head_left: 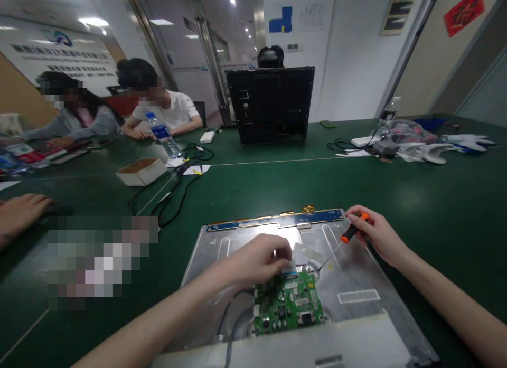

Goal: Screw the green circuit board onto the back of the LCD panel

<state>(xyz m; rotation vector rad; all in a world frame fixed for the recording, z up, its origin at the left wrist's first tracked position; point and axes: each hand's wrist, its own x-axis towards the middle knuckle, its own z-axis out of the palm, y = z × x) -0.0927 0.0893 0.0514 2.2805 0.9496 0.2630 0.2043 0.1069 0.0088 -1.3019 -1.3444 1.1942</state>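
Observation:
A metal-backed display panel [356, 273] lies on the green table. On its middle sits a green circuit board [291, 302], and a blue strip board [273, 220] runs along its far edge. My left hand [267, 257] is closed at the board's far edge, its fingers on the flat ribbon cable [290, 270]. My right hand [374, 230] is wrapped round the orange and black handle of a screwdriver [350, 232]. The screwdriver's tip slants down to the board's far right corner.
Black cables [184, 194], a white box [141, 172] and a water bottle [162, 135] are at the back left. A black monitor [271, 106] stands at the back. Bags and gloves [423, 143] lie back right. Another person's hand [24, 212] is at far left; others sit behind.

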